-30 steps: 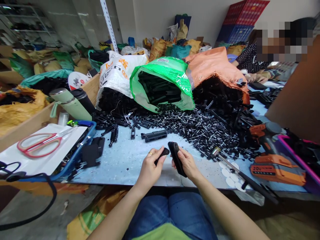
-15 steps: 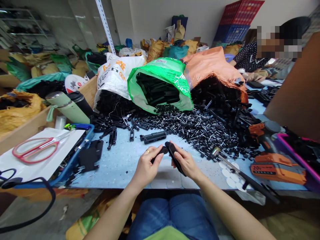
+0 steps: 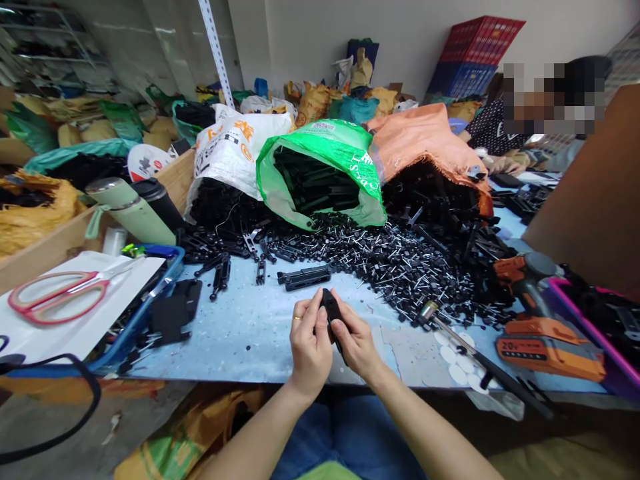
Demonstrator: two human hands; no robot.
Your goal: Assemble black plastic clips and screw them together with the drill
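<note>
My left hand and my right hand meet over the front of the blue-topped table, both closed on black plastic parts. The right hand grips a long narrow black piece that slants down toward me. Against its upper end the left fingers press a smaller black piece, mostly hidden by the fingers. Just beyond the hands lies a black bar-shaped part. Behind it spreads a heap of black-headed metal screws, with loose black linkage arms to its left.
Green, white and orange sacks spill black parts. An orange cordless drill and a long-handled tool lie right. Left are red-handled scissors, a blue tray and a green flask. A co-worker sits back right.
My hands have come together. The two black pieces, apart at their ends before, now touch, and the left hand has turned more upright. The view has shifted slightly.
</note>
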